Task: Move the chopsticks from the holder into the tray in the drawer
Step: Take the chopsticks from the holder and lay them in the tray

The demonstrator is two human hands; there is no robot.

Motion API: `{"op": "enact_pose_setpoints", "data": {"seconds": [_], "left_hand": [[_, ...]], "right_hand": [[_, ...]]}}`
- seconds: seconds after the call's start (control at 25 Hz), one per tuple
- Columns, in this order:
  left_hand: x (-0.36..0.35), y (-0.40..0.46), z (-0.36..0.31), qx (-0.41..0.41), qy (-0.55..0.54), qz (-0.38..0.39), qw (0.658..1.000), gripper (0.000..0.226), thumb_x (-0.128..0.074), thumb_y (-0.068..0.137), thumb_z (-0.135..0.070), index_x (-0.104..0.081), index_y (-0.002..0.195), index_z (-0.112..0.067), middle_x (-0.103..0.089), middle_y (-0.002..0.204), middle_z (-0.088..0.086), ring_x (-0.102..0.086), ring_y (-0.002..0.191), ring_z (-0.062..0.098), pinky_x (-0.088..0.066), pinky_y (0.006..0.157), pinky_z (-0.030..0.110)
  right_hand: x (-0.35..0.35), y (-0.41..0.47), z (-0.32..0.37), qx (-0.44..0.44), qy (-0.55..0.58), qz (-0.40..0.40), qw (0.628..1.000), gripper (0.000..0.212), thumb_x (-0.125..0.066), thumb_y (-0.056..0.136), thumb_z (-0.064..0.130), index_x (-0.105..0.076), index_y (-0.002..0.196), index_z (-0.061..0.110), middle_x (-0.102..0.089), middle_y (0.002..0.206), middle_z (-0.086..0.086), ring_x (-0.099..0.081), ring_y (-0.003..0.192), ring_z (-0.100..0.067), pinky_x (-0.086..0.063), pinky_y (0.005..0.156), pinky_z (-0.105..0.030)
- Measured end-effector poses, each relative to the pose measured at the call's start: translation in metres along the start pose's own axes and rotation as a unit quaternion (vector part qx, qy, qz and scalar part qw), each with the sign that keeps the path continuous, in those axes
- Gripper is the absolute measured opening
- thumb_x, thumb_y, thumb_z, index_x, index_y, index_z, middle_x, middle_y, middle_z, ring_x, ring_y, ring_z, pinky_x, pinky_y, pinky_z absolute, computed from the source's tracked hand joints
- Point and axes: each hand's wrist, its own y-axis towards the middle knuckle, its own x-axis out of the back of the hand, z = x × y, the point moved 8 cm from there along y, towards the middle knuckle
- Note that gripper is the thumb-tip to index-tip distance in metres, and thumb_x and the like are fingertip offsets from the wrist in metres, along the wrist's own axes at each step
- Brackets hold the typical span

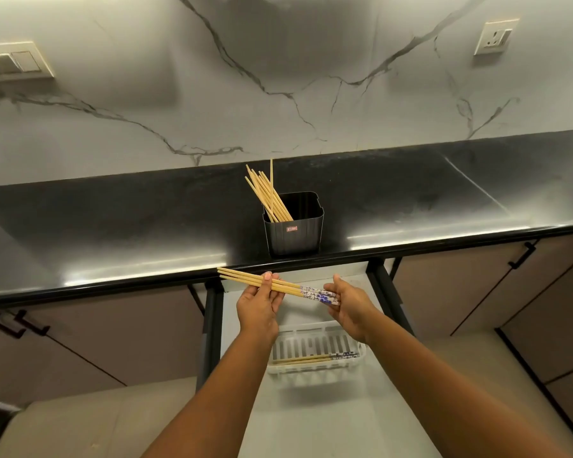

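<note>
Both hands hold a chopstick bundle level above the open drawer: left hand fingers curled round the plain ends, right hand pinching the patterned ends. Approx. two chopsticks lie in the white tray; more stand in the black holder on the countertop.

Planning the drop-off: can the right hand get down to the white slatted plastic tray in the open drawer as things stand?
Probably yes. The right hand, holding the bundle of bamboo chopsticks with the left hand, is above the white slatted plastic tray; nothing lies between them, and the tray holds only a few chopsticks.
</note>
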Motion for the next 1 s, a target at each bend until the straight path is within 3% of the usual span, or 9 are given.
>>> {"op": "enact_pose_setpoints", "data": {"seconds": [0.08,0.2,0.28,0.52,0.6,0.72,0.8,0.92,1.0], "left_hand": [[0.008,0.004,0.009,0.007,-0.003,-0.026,1.0,0.02,-0.059,0.091,-0.012,-0.062,0.11,-0.004,-0.071,0.099,0.013,-0.07,0.094,0.023,-0.056,0.081,0.037],[0.013,0.007,0.044,0.064,-0.007,-0.042,0.997,0.018,-0.056,0.093,-0.014,-0.061,0.109,-0.006,-0.071,0.102,0.013,-0.07,0.093,0.024,-0.056,0.083,0.038],[0.011,0.009,0.071,0.105,0.008,-0.042,0.994,0.015,-0.056,0.094,-0.015,-0.062,0.104,-0.007,-0.071,0.101,0.012,-0.07,0.092,0.025,-0.055,0.083,0.039],[0.079,0.08,0.032,0.037,0.105,-0.165,0.98,0.011,-0.054,0.091,0.004,-0.06,0.083,-0.001,-0.063,0.081,0.018,-0.064,0.06,0.02,-0.056,0.057,0.03],[0.103,0.092,0.002,-0.072,0.388,-0.167,0.904,0.016,-0.055,0.091,-0.002,-0.061,0.081,-0.013,-0.065,0.083,0.008,-0.064,0.071,0.022,-0.054,0.062,0.031],[0.075,0.075,0.036,-0.205,0.614,0.04,0.761,0.013,-0.057,0.091,-0.014,-0.065,0.092,-0.024,-0.068,0.083,-0.006,-0.066,0.079,0.014,-0.052,0.067,0.026],[0.065,0.062,0.09,-0.181,0.7,0.168,0.67,0.026,-0.051,0.093,-0.014,-0.063,0.115,-0.022,-0.068,0.11,0.001,-0.065,0.098,0.017,-0.051,0.084,0.026],[0.085,0.062,0.151,-0.039,0.831,0.219,0.51,0.051,-0.037,0.1,-0.019,-0.024,0.15,-0.021,-0.026,0.157,0.004,-0.029,0.142,0.025,-0.028,0.115,0.033],[0.092,0.062,0.163,0.019,0.847,0.238,0.476,0.054,-0.026,0.103,-0.026,-0.006,0.153,-0.018,-0.005,0.162,0.005,-0.006,0.148,0.025,-0.012,0.12,0.036]], "right_hand": [[0.003,0.003,0.006,0.077,-0.227,-0.016,0.971,0.048,-0.048,0.098,0.024,-0.039,0.142,0.009,-0.052,0.134,-0.011,-0.058,0.11,-0.021,-0.051,0.08,-0.024],[-0.018,0.006,-0.006,0.25,-0.584,-0.009,0.772,0.069,-0.053,0.091,0.019,-0.018,0.15,0.018,-0.036,0.148,-0.006,-0.039,0.132,-0.026,-0.032,0.112,-0.044],[-0.026,0.018,-0.03,0.282,-0.669,-0.006,0.687,0.065,-0.044,0.094,0.029,-0.015,0.15,0.02,-0.04,0.143,-0.005,-0.041,0.126,-0.025,-0.028,0.112,-0.045],[0.019,0.072,-0.081,0.213,-0.675,0.057,0.704,0.065,-0.026,0.095,0.058,-0.026,0.147,0.019,-0.041,0.142,-0.005,-0.04,0.13,-0.027,-0.029,0.11,-0.043],[0.027,0.084,-0.103,0.195,-0.725,0.077,0.656,0.07,-0.02,0.094,0.061,-0.026,0.148,0.016,-0.038,0.145,-0.007,-0.035,0.133,-0.029,-0.026,0.111,-0.044],[0.022,0.1,-0.122,0.182,-0.766,0.093,0.61,0.071,-0.017,0.092,0.064,-0.036,0.14,0.015,-0.043,0.139,-0.008,-0.04,0.125,-0.029,-0.029,0.105,-0.044],[0.017,0.11,-0.13,0.166,-0.778,0.095,0.599,0.072,-0.016,0.091,0.066,-0.039,0.137,0.016,-0.043,0.138,-0.008,-0.04,0.125,-0.03,-0.029,0.104,-0.045],[0.022,0.122,-0.145,0.142,-0.783,0.103,0.597,0.078,-0.015,0.089,0.069,-0.035,0.142,0.016,-0.04,0.143,-0.008,-0.036,0.13,-0.03,-0.025,0.108,-0.045],[0.026,0.125,-0.148,0.144,-0.775,0.104,0.606,0.08,-0.015,0.089,0.07,-0.03,0.146,0.017,-0.035,0.148,-0.007,-0.031,0.136,-0.029,-0.02,0.114,-0.046]]}}
